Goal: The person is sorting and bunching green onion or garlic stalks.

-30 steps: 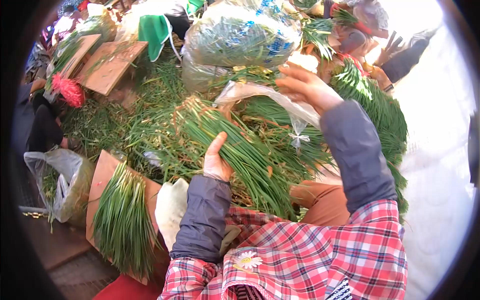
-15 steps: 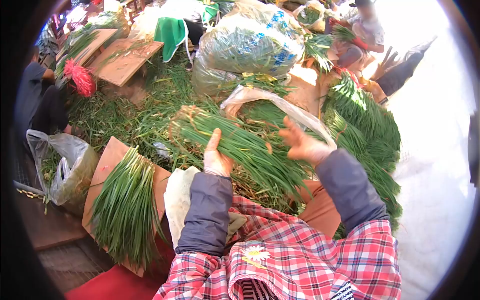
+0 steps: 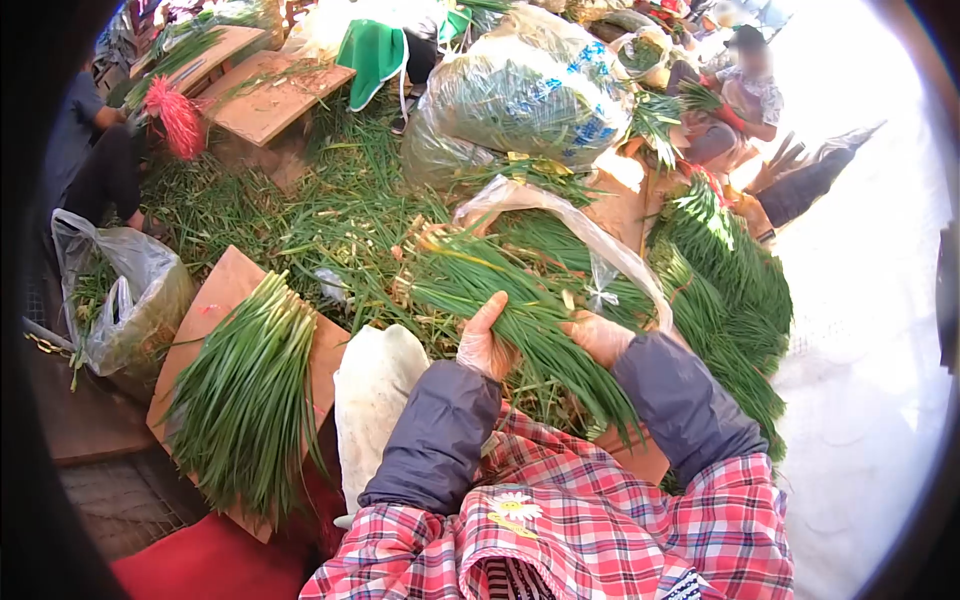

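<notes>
A bunch of long green chives [image 3: 515,290] lies slanted across my hands, its pale, dry root ends up and to the left and its leaf tips down to the right. My left hand [image 3: 486,340] holds it from below, thumb laid over the stalks. On the bunch's right side, my right hand [image 3: 598,338] is closed against the leaves; its fingertips are partly hidden. Both hands appear to wear thin clear gloves. An opened plastic bag [image 3: 560,205] with more chives stands just beyond. Left of me, a trimmed pile of chives [image 3: 245,390] rests on a tilted board [image 3: 230,270].
Loose leaves and scraps [image 3: 290,215] cover the ground. A big stuffed plastic bag [image 3: 530,95] stands ahead, more chives [image 3: 735,290] are heaped at right, and a smaller bag [image 3: 140,300] sits at left. Co-workers sit at far left [image 3: 85,150] and upper right [image 3: 745,95].
My right hand, raised with fingers spread before, has come down and closed on the bunch. The left hand and the chives sit further right and lower in view. The view has shifted slightly.
</notes>
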Available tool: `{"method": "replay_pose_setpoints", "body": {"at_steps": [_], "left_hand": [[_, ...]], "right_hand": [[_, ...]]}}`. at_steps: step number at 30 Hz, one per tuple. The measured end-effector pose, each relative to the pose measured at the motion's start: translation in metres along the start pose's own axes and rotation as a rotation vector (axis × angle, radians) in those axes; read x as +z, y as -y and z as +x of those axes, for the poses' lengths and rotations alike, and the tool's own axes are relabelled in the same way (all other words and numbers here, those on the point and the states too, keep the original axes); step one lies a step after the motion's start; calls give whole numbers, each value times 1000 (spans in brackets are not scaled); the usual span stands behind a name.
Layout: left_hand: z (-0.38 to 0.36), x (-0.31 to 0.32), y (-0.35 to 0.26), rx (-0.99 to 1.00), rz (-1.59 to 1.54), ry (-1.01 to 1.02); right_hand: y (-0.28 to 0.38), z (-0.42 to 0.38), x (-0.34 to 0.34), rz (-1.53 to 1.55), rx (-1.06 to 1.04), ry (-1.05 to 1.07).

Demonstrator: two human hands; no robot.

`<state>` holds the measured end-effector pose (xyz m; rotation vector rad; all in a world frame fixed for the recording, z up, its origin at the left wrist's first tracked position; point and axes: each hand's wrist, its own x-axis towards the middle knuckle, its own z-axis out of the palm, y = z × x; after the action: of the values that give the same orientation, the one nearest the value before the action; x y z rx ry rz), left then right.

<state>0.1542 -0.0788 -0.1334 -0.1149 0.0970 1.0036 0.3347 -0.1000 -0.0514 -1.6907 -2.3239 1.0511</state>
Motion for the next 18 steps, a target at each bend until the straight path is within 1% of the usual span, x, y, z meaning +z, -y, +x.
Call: {"method": "replay_pose_setpoints", "body": {"at_steps": [1, 2, 3, 4, 6, 7, 9, 10, 11, 12, 13, 14, 15, 16, 18], "left_hand": [[2, -2, 1, 23, 9, -30], [1, -5, 2, 45, 19, -65], [0, -4, -2, 8, 28, -86], [-3, -3, -6, 13, 23, -114], [-5, 0, -13, 28, 12, -160], [-5, -1, -15, 62, 29, -110], [-3, -5, -19, 33, 65, -125], [-3, -7, -18, 13, 84, -136], [-3, -8, -16, 1, 120, -144], [-2, -6, -13, -15, 117, -109], [-2, -4, -11, -23, 116, -75], [-3, -2, -13, -25, 117, -40], [-5, -2, -17, -63, 97, 26], [-7, -4, -20, -57, 104, -20], [-12, -9, -19, -61, 118, -115]], "right_hand": [[35, -1, -24, 106, 316, 73], [53, 2, -41, 216, 635, 148], [33, 3, -52, 323, 608, 96], [9, -4, -65, 428, 578, 42], [-4, -25, -90, 581, 553, -236], [-8, -29, -89, 577, 465, -183], [-18, -37, -75, 570, 297, -76], [-18, -33, -63, 634, 288, 7], [-13, -27, -44, 659, 255, 34], [-14, -16, -17, 588, 205, 49], [23, -16, -9, 411, 235, 123], [54, -18, 8, 949, 377, 180], [30, -16, 47, 1176, 315, 112], [39, -13, 51, 1266, 460, 108], [46, -12, 34, 1098, 731, 119]]}}
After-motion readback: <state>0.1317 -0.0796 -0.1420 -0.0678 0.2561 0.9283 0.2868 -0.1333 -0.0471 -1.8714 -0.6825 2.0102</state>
